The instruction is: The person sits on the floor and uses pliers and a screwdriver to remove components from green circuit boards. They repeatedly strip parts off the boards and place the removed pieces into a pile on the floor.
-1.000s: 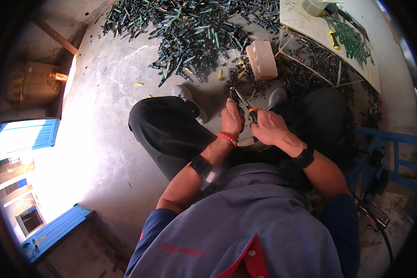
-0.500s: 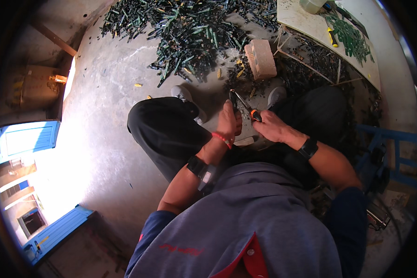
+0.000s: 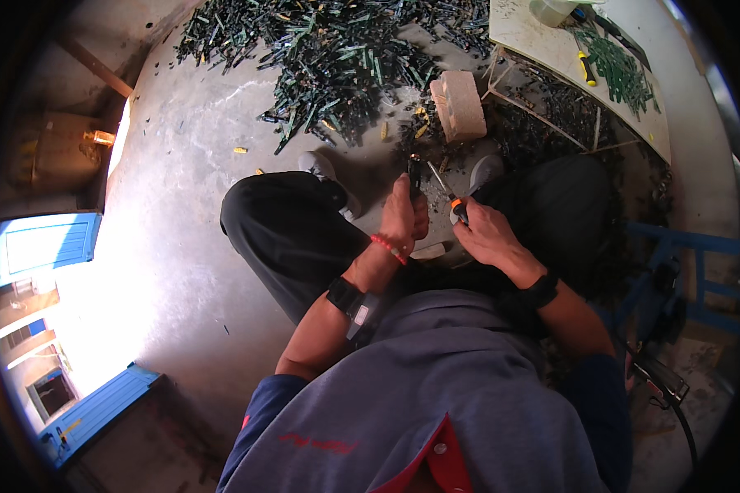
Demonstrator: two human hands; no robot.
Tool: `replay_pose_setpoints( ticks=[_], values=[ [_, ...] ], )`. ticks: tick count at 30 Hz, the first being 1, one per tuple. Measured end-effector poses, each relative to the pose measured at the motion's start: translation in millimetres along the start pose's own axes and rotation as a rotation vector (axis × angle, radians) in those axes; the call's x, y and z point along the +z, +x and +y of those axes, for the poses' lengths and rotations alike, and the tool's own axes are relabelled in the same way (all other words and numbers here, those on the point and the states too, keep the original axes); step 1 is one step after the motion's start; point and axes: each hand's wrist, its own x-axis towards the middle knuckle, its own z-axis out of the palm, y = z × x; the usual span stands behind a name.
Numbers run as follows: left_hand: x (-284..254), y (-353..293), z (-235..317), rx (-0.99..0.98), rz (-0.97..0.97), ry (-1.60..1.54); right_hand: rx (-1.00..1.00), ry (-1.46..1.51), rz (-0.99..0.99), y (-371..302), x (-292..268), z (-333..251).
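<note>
My left hand [image 3: 402,215] is closed round a dark, narrow piece [image 3: 414,172] that sticks up beyond the fingers, with a small coppery spot at its top. What kind of part it is cannot be made out. Just to its right, my right hand [image 3: 488,233] grips a screwdriver [image 3: 458,207] by its black and orange handle. The metal shaft points away from me and leans left, its tip close to the dark piece but apart from it. Both hands are held between my bent knees, above the floor.
A large heap of dark green and black strips [image 3: 329,70] covers the floor ahead. A brick [image 3: 460,107] lies near my right shoe. On a low board [image 3: 534,45] at right are a yellow-handled tool [image 3: 587,69], green strips [image 3: 617,70] and a pale container [image 3: 551,11].
The screwdriver tip has come away from the end of the dark piece, to its right, and the shaft stands steeper. My left hand keeps its hold.
</note>
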Motion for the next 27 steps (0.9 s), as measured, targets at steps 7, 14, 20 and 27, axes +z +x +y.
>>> replay_pose_setpoints(
  ticks=[7,14,20,27],
  values=[
    [-4.7,3.3,-3.2,0.008,0.022,0.032,0.002,-0.093,0.044,1.5,1.5,-11.5],
    [-2.2,1.1,-5.6,0.089,0.04,0.072,-0.002,-0.111,0.072,1.7,2.3,-21.1],
    [0.5,-1.3,-5.5,0.14,0.06,0.091,0.022,-0.146,0.078,1.5,3.0,-25.6],
    [2.9,10.6,-20.9,0.381,0.143,0.23,0.03,-0.25,0.067,3.8,-0.7,-33.4]
  ],
)
